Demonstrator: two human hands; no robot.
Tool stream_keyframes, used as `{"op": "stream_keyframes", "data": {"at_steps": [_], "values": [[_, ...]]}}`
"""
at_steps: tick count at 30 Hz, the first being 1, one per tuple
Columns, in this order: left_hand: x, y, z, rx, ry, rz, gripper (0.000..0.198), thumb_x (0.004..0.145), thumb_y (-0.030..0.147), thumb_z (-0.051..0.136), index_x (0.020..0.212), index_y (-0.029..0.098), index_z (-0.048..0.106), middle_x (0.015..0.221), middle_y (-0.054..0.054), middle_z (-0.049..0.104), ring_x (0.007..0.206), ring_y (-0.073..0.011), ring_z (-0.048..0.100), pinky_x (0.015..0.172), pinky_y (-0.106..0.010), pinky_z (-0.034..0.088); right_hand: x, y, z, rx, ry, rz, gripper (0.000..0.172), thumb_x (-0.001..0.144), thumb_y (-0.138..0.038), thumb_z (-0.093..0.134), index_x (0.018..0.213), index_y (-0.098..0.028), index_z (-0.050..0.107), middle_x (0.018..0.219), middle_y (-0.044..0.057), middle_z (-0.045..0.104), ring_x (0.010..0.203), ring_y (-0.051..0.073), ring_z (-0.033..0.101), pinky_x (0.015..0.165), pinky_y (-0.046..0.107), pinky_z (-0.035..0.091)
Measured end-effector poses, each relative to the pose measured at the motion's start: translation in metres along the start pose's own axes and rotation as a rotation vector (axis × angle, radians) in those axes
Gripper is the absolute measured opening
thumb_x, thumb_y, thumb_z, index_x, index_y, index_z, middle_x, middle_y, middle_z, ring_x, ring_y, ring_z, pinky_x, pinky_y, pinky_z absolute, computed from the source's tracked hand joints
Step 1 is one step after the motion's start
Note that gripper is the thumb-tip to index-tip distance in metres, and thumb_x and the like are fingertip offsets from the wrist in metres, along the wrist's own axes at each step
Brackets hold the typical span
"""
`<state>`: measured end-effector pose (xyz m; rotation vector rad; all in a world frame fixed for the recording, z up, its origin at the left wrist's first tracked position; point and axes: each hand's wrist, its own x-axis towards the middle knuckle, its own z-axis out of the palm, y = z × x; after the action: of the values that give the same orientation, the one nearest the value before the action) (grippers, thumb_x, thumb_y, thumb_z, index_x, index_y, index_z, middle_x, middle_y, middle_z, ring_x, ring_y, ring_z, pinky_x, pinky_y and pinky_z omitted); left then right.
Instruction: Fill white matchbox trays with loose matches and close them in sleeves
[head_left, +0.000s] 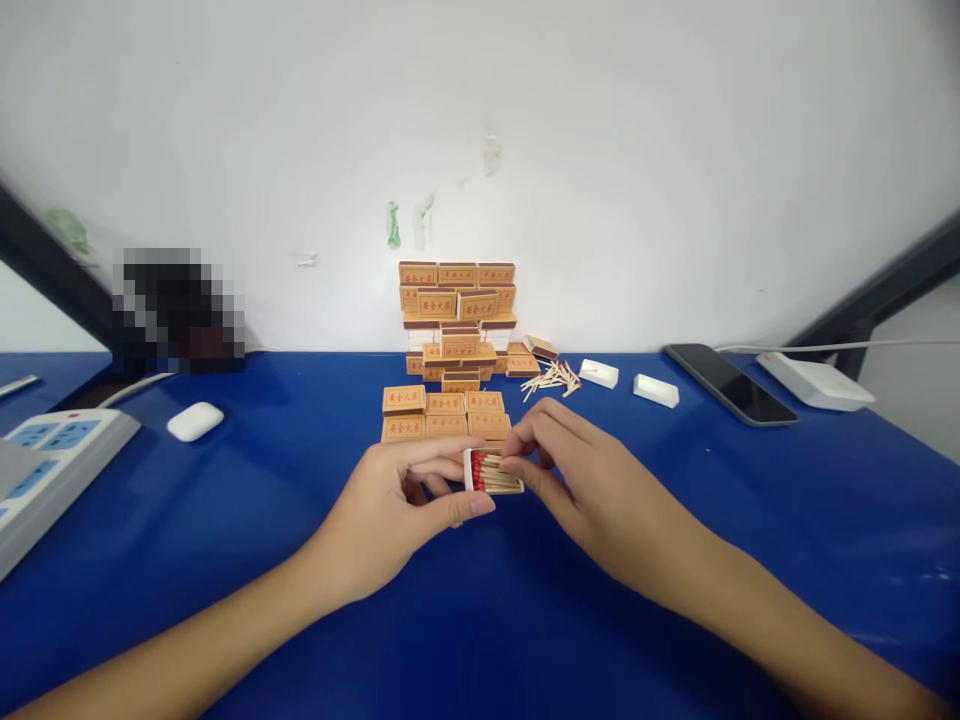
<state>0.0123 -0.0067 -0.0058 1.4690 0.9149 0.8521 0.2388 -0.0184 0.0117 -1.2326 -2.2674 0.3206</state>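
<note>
An open matchbox tray (495, 472) full of red-tipped matches rests low over the blue table. My left hand (397, 510) pinches its left end between thumb and fingers. My right hand (577, 470) grips the tray's right end, fingertips pressed on the matches. Just behind lie flat rows of tan matchboxes (442, 412), and further back a stack of matchboxes (457, 310) stands against the white wall.
Loose matches (553, 378) and two white tray sleeves (598, 373) lie right of the stack. A phone (731, 385) and a white adapter (814, 380) sit at right. A white earbud case (195, 420) and a power strip (45, 460) sit at left.
</note>
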Motion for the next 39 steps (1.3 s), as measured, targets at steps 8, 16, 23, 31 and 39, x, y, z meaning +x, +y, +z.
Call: {"op": "stream_keyframes", "data": {"at_steps": [8, 16, 23, 31, 39], "values": [[-0.0004, 0.0002, 0.0015, 0.019, -0.025, 0.031, 0.034, 0.085, 0.030, 0.087, 0.117, 0.021, 0.081, 0.082, -0.001, 0.082, 0.063, -0.0122, 0.066, 0.059, -0.023, 0.049, -0.0014, 0.0017, 0.0048, -0.128, 0.066, -0.113, 0.010, 0.104, -0.013, 0.054, 0.100, -0.022, 0.057, 0.100, 0.008, 0.065, 0.092, 0.024, 0.066, 0.078, 0.038, 0.058], [0.0003, 0.0046, 0.0013, 0.025, -0.023, -0.023, 0.030, 0.084, 0.032, 0.086, 0.111, 0.019, 0.081, 0.081, -0.003, 0.081, 0.062, -0.0136, 0.065, 0.054, -0.023, 0.048, -0.0022, 0.0006, 0.0052, -0.069, 0.114, -0.132, 0.011, 0.104, -0.014, 0.054, 0.105, -0.021, 0.062, 0.100, 0.008, 0.064, 0.086, 0.022, 0.064, 0.073, 0.037, 0.057], [-0.0002, 0.0047, 0.0015, 0.025, -0.021, -0.040, 0.032, 0.084, 0.032, 0.086, 0.113, 0.018, 0.080, 0.082, -0.003, 0.081, 0.062, -0.0127, 0.063, 0.052, -0.022, 0.046, -0.0016, 0.0020, 0.0054, -0.067, 0.152, -0.185, 0.012, 0.103, -0.014, 0.056, 0.105, -0.020, 0.067, 0.097, 0.009, 0.063, 0.086, 0.022, 0.063, 0.074, 0.037, 0.056], [-0.0023, 0.0060, 0.0018, 0.096, -0.067, 0.012, 0.041, 0.088, 0.033, 0.084, 0.128, 0.023, 0.079, 0.089, -0.002, 0.081, 0.065, -0.0108, 0.057, 0.058, -0.022, 0.041, -0.0016, 0.0012, 0.0089, -0.017, 0.154, -0.209, 0.013, 0.105, -0.019, 0.056, 0.094, -0.021, 0.063, 0.092, 0.007, 0.063, 0.083, 0.021, 0.060, 0.072, 0.036, 0.053], [-0.0011, 0.0046, 0.0014, 0.107, -0.062, 0.009, 0.040, 0.088, 0.034, 0.084, 0.125, 0.023, 0.080, 0.088, -0.002, 0.081, 0.064, -0.0113, 0.056, 0.057, -0.023, 0.043, -0.0002, 0.0032, 0.0060, -0.077, 0.106, -0.201, 0.012, 0.106, -0.021, 0.054, 0.096, -0.021, 0.061, 0.093, 0.007, 0.063, 0.083, 0.021, 0.061, 0.071, 0.035, 0.054]]}}
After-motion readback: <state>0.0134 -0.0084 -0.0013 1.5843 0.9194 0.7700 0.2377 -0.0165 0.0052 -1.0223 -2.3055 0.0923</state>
